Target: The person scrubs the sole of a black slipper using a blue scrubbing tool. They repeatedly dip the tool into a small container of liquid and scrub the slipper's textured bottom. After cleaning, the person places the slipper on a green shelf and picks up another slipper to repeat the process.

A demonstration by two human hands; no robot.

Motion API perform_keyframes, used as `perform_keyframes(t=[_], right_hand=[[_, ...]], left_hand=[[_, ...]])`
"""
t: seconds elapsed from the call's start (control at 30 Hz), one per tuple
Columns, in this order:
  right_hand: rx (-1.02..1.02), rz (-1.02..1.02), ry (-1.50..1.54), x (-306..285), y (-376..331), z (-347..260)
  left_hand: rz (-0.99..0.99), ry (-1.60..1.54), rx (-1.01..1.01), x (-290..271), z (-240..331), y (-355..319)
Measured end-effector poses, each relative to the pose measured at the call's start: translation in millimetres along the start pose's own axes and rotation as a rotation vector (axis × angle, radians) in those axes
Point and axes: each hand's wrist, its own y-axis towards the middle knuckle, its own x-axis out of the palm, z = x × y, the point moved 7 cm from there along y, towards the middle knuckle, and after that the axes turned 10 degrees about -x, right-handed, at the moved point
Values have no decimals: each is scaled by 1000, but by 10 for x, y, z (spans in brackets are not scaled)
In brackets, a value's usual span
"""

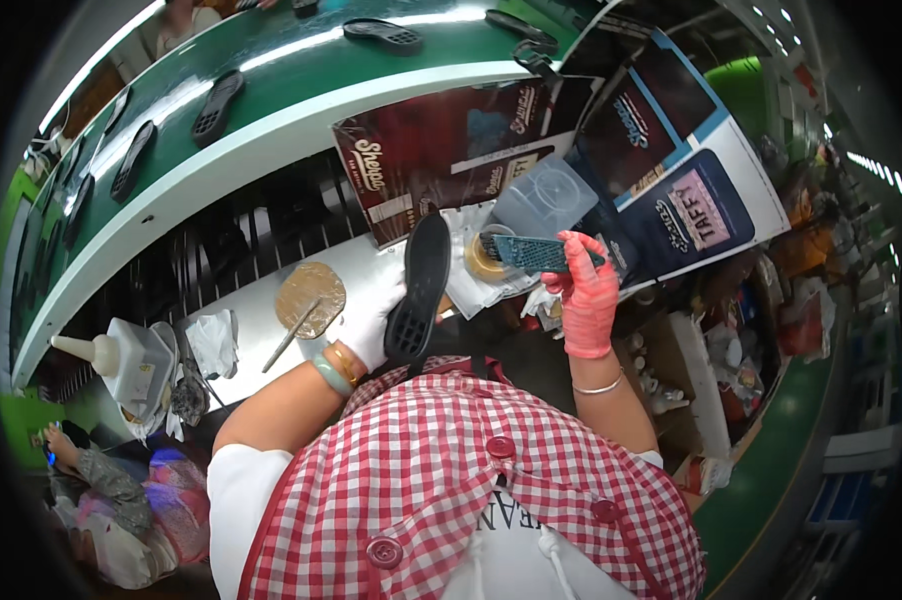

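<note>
My left hand, in a white glove, grips a black shoe sole by its edge. The sole stands on end, and a grid of hollows shows at its near part. In a pink glove, my right hand pinches the end of a teal-handled brush. The brush's dark bristles point left, at the mouth of a small round pot with a yellowish rim. Whether they touch what is inside, I cannot tell. Behind the brush is a translucent plastic container.
Several black soles lie along a green conveyor belt. Left of my hand are a round brown lid-like disc with a stick across it and a white nozzle bottle. Printed cardboard panels stand behind; an open carton is at right.
</note>
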Motion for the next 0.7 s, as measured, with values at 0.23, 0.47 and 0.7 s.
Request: perform_keyframes(t=[0.23, 0.47, 0.7], right_hand=[[104, 26, -174, -696, 294, 655], [240, -4, -377, -785, 358, 1175], [260, -32, -416, -756, 421, 1478]], left_hand=[[17, -133, 157, -54, -157, 12], [120, -193, 117, -128, -271, 219], [157, -244, -5, -264, -331, 357]])
